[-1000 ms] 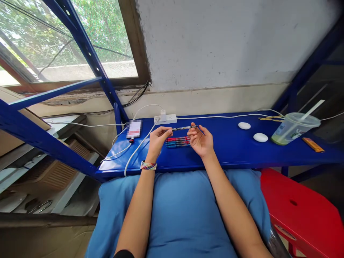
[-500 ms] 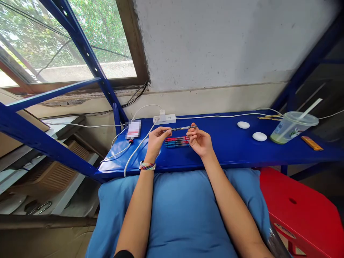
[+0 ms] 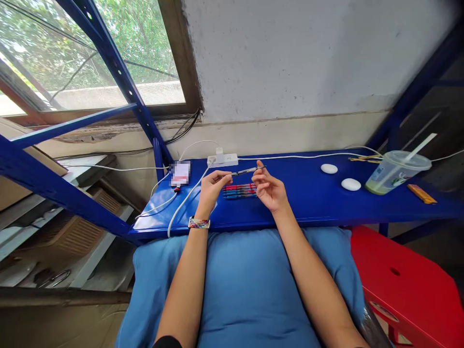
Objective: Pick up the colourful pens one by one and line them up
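Observation:
A slim clear pen with dark ends (image 3: 247, 171) is held level above the blue tabletop (image 3: 304, 203). My left hand (image 3: 210, 191) pinches its left end between thumb and fingers. At the other end, my right hand (image 3: 270, 191) has the pen's dark end at its fingertips, the index finger raised beside it and the other fingers curled. Exactly how the right fingertips grip it is hard to make out. Below the pen, on the tabletop between my hands, lies a row of several red and blue pens (image 3: 239, 191), their right ends partly hidden by my right hand.
A white power strip (image 3: 230, 159) with cables stands against the wall, left of centre. A blurred-out small box (image 3: 180, 173) lies at left. Toward the right are two white egg-shaped objects (image 3: 351, 184), a lidded cup with a straw (image 3: 397, 171) and an orange wrapper (image 3: 421, 194). A red stool (image 3: 406, 280) is beside me.
The right index finger has lifted and straightened at the pen's end, and the pen's right end has tilted up slightly. My left hand keeps its pinch, barely moved.

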{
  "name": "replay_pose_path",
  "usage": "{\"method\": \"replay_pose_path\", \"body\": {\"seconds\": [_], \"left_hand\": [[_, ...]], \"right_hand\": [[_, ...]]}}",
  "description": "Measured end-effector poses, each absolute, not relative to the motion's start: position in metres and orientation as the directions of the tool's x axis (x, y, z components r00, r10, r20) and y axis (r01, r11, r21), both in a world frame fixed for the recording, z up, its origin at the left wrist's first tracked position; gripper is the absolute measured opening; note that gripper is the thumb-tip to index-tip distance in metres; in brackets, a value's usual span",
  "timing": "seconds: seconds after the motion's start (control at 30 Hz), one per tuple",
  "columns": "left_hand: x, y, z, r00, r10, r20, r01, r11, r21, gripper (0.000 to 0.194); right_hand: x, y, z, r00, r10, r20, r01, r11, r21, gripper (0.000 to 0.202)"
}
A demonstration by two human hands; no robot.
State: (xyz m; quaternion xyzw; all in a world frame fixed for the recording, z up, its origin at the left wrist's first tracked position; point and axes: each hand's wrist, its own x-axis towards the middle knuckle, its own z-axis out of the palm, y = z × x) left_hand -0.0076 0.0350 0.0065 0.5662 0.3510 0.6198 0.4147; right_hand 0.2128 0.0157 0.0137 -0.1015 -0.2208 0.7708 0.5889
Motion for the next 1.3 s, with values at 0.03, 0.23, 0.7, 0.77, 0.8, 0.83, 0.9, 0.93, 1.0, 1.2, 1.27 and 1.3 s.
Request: {"method": "replay_pose_path", "body": {"seconds": [0.03, 0.23, 0.7, 0.77, 0.8, 0.83, 0.9, 0.93, 1.0, 1.2, 1.27, 1.3], "left_hand": [[-0.008, 0.035, 0.006, -0.015, 0.910, 0.414, -0.118, -0.413, 0.903, 0.028], [-0.009, 0.036, 0.005, -0.046, 0.902, 0.429, -0.066, -0.431, 0.900, 0.032], [-0.022, 0.051, -0.019, -0.090, 0.907, 0.411, 0.427, -0.338, 0.839, 0.010], [-0.022, 0.053, -0.021, -0.072, 0.904, 0.422, 0.486, -0.338, 0.806, 0.013], [-0.022, 0.054, -0.022, -0.061, 0.904, 0.422, 0.504, -0.337, 0.795, 0.017], [-0.022, 0.054, -0.022, -0.053, 0.906, 0.420, 0.516, -0.336, 0.788, 0.022], [-0.022, 0.055, -0.022, -0.052, 0.907, 0.418, 0.525, -0.332, 0.784, 0.027], [-0.022, 0.056, -0.021, -0.056, 0.905, 0.422, 0.528, -0.332, 0.782, 0.027], [-0.022, 0.057, -0.021, -0.073, 0.900, 0.429, 0.536, -0.328, 0.778, 0.025], [-0.024, 0.060, -0.023, -0.068, 0.909, 0.412, 0.555, -0.309, 0.772, 0.022], [-0.025, 0.060, -0.024, -0.049, 0.909, 0.414, 0.557, -0.319, 0.767, 0.021], [-0.025, 0.060, -0.024, -0.041, 0.910, 0.413, 0.561, -0.321, 0.763, 0.021]], "right_hand": [[0.213, 0.015, 0.014, -0.273, 0.954, 0.125, -0.841, -0.174, -0.513, 0.041], [0.208, 0.025, 0.004, -0.076, 0.985, 0.154, -0.620, 0.075, -0.781, 0.034], [0.214, 0.043, -0.027, 0.047, 0.857, 0.514, 0.653, 0.363, -0.664, 0.025], [0.213, 0.041, -0.025, 0.034, 0.868, 0.496, 0.713, 0.326, -0.620, 0.027], [0.213, 0.041, -0.024, 0.033, 0.875, 0.483, 0.727, 0.310, -0.612, 0.027], [0.213, 0.041, -0.024, 0.033, 0.883, 0.468, 0.737, 0.295, -0.608, 0.027], [0.213, 0.042, -0.024, 0.029, 0.898, 0.439, 0.751, 0.271, -0.602, 0.028], [0.213, 0.043, -0.024, 0.026, 0.903, 0.429, 0.755, 0.264, -0.600, 0.028], [0.214, 0.045, -0.026, 0.018, 0.908, 0.418, 0.756, 0.261, -0.600, 0.029], [0.212, 0.050, -0.032, -0.014, 0.917, 0.398, 0.720, 0.285, -0.633, 0.039], [0.212, 0.050, -0.033, -0.012, 0.924, 0.383, 0.726, 0.272, -0.632, 0.042], [0.212, 0.050, -0.033, -0.008, 0.925, 0.379, 0.729, 0.265, -0.631, 0.043]]}}
